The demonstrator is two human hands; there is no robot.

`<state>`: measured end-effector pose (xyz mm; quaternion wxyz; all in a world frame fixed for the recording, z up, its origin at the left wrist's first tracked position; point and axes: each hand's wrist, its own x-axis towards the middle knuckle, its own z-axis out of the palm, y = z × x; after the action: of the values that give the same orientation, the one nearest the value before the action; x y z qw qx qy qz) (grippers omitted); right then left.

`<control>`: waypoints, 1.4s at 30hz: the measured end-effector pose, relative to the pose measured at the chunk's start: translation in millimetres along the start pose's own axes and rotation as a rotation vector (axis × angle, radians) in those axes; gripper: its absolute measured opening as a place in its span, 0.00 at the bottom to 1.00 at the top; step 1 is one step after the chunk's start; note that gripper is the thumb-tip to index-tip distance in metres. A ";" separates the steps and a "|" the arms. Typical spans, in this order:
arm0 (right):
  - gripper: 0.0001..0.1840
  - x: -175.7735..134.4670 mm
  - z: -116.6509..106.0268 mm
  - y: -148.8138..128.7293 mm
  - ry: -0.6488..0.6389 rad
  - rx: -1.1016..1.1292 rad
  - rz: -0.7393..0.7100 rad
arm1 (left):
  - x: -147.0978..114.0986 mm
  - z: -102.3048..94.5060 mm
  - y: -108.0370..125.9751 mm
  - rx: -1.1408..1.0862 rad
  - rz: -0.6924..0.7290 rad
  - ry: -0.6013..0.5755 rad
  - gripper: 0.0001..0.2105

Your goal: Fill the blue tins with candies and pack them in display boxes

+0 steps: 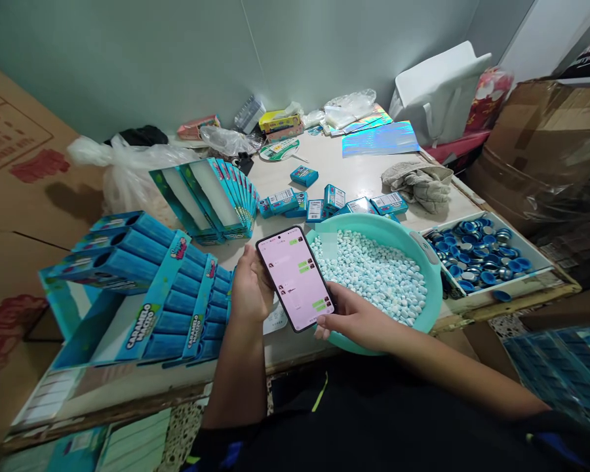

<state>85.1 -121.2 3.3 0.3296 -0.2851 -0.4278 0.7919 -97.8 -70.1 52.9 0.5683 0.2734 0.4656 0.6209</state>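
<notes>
A smartphone (295,278) with a lit chat screen is held up in front of me. My left hand (250,285) is closed around its left side, the fingers partly hidden behind it. At the phone's lower right corner is my right hand (356,318), its thumb on the screen's bottom edge and its other fingers behind. Just past the phone stands a turquoise basin (435,298) full of small pale blue and white candies (378,272). Left of my left hand lie blue display boxes (177,308) printed "Caramelo Macizo", with blue tubes in them.
Small blue packs (334,198) lie behind the basin. Right of it, a white tray (521,282) holds blue caps. A glove (417,185), holographic sheets (381,139) and a hand fan (280,151) are farther back. Cardboard boxes (535,157) flank the table; upright blue cartons (211,196) stand left.
</notes>
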 end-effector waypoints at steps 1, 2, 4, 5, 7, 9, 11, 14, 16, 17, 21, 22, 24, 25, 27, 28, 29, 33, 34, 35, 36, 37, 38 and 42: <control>0.28 0.4 0.0 -0.4 0.002 0.006 0.002 | -1.4 -0.9 1.4 0.009 -0.012 -0.035 0.24; 0.29 0.7 -0.1 -0.8 0.004 0.014 0.007 | -2.8 -2.1 2.4 0.028 -0.023 -0.060 0.25; 0.31 1.4 -0.2 -1.9 0.000 0.033 0.024 | -5.1 -5.0 3.1 0.081 -0.034 -0.086 0.25; 0.32 1.7 -0.3 -2.5 -0.003 0.041 0.031 | -6.0 -6.5 2.9 0.108 -0.034 -0.095 0.25; 0.33 2.1 -0.6 -3.7 -0.002 0.049 0.030 | -7.2 -9.0 2.0 0.153 -0.030 -0.110 0.26; 0.32 2.3 -1.2 -4.5 -0.002 0.047 0.012 | -7.8 -10.8 0.8 0.188 -0.028 -0.130 0.28; 0.31 2.4 -2.1 -4.6 -0.008 0.042 -0.002 | -7.6 -12.6 -0.7 0.230 -0.028 -0.131 0.30; 0.30 1.9 -3.0 -4.3 -0.018 0.038 -0.005 | -7.3 -18.0 -3.0 0.342 -0.023 -0.098 0.31; 0.30 1.2 -2.9 -4.8 -0.011 0.043 -0.003 | -8.8 -24.5 -3.8 0.412 -0.003 -0.142 0.35; 0.30 0.8 -2.7 -5.4 -0.008 0.046 0.002 | -10.4 -28.3 -3.6 0.429 0.000 -0.215 0.39; 0.31 -0.4 -2.4 -8.8 -0.006 0.054 0.022 | -19.1 -42.8 -1.8 0.352 -0.116 -0.637 0.49; 0.31 -0.5 -2.6 -9.4 -0.008 0.055 0.018 | -20.8 -45.2 -1.8 0.323 -0.146 -0.694 0.49; 0.30 -0.3 -3.5 -9.4 -0.012 0.054 0.004 | -22.5 -48.4 -3.3 0.282 -0.176 -0.736 0.49; 0.30 -0.2 -3.9 -8.9 -0.014 0.054 0.000 | -22.4 -49.6 -4.7 0.269 -0.178 -0.734 0.50; 0.30 0.0 -4.5 -7.1 -0.024 0.053 0.002 | -20.5 -51.8 -8.3 0.260 -0.169 -0.710 0.50; 0.30 0.0 -4.5 -6.1 -0.031 0.051 0.006 | -19.0 -53.1 -10.4 0.262 -0.160 -0.695 0.50; 0.31 0.0 -4.1 -5.1 -0.038 0.050 0.004 | -17.4 -54.6 -12.7 0.265 -0.150 -0.681 0.50; 0.40 -0.5 -0.5 -3.2 -0.044 0.047 -0.031 | -12.5 -60.4 -20.5 0.247 -0.094 -0.610 0.50; 0.42 -0.6 0.4 -3.3 -0.042 0.049 -0.038 | -12.1 -61.2 -21.7 0.239 -0.084 -0.593 0.50; 0.42 -0.7 1.0 -3.5 -0.041 0.052 -0.038 | -12.1 -61.6 -22.4 0.234 -0.080 -0.582 0.50; 0.41 -0.6 1.2 -3.8 -0.039 0.054 -0.035 | -12.3 -61.6 -22.8 0.228 -0.077 -0.576 0.50; 0.40 -0.5 1.1 -4.2 -0.035 0.055 -0.030 | -12.7 -61.4 -22.9 0.223 -0.077 -0.575 0.50; 0.37 -0.4 0.7 -4.6 -0.027 0.055 -0.022 | -13.0 -60.9 -23.0 0.224 -0.083 -0.580 0.50; 0.33 -0.2 -0.9 -6.9 0.023 0.081 0.018 | -12.6 -59.7 -25.2 0.253 -0.084 -0.591 0.50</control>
<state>87.8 -118.0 8.9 0.3389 -0.2845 -0.3890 0.8080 -135.7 -100.2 8.0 0.6654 0.4909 0.3647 0.4281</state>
